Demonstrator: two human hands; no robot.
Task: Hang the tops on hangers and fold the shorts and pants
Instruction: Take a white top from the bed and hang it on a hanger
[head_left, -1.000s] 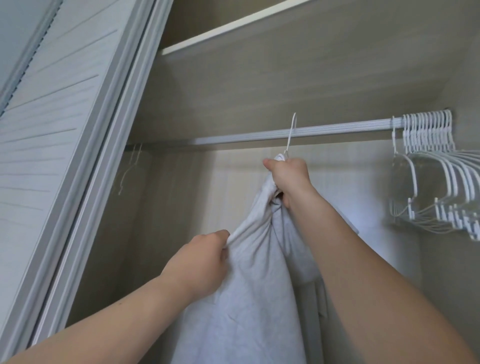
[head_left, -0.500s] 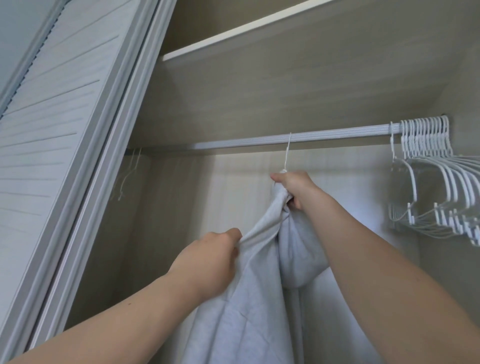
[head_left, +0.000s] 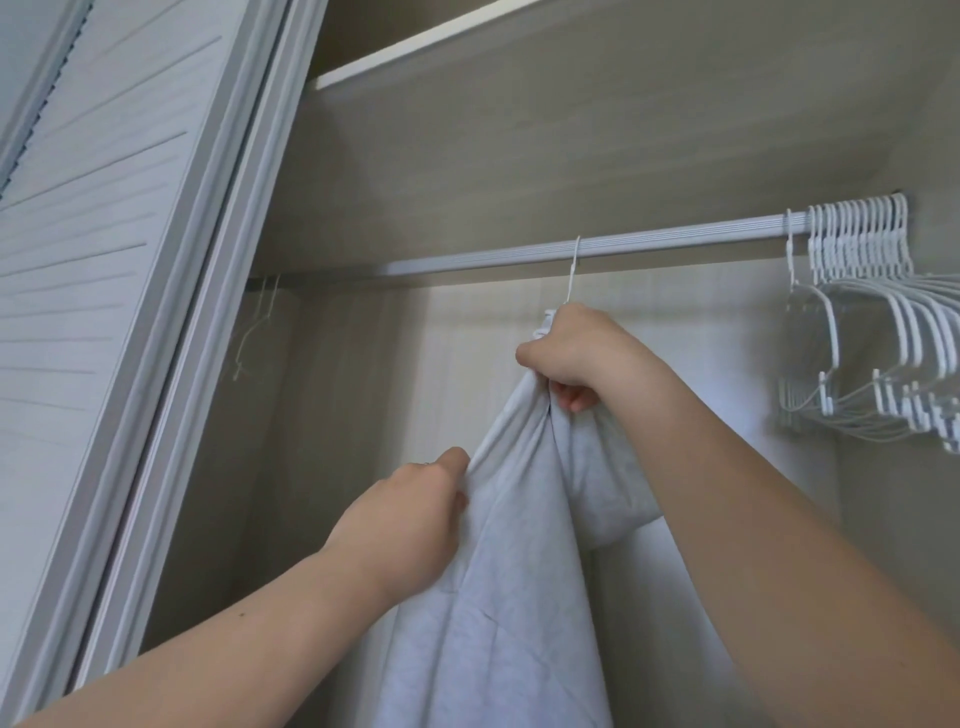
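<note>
A light grey top (head_left: 519, 597) hangs bunched from a white hanger whose hook (head_left: 573, 270) sits over the wardrobe rail (head_left: 649, 248). My right hand (head_left: 576, 353) grips the top at its neck, just under the hook, with the hanger's body hidden inside the fabric. Lower and to the left, my left hand (head_left: 410, 514) pinches the edge of the top's shoulder. The rest of the top drops out of view at the bottom.
Several empty white hangers (head_left: 872, 322) crowd the right end of the rail. A shelf (head_left: 467, 47) runs above the rail. The white louvred sliding door (head_left: 104, 260) stands at the left. Thin wire hooks (head_left: 260, 322) hang at the rail's far left.
The hanger hook went from beside the rail to resting over it. My right hand sank slightly with the top's neck, and my left hand slid right along the fabric edge.
</note>
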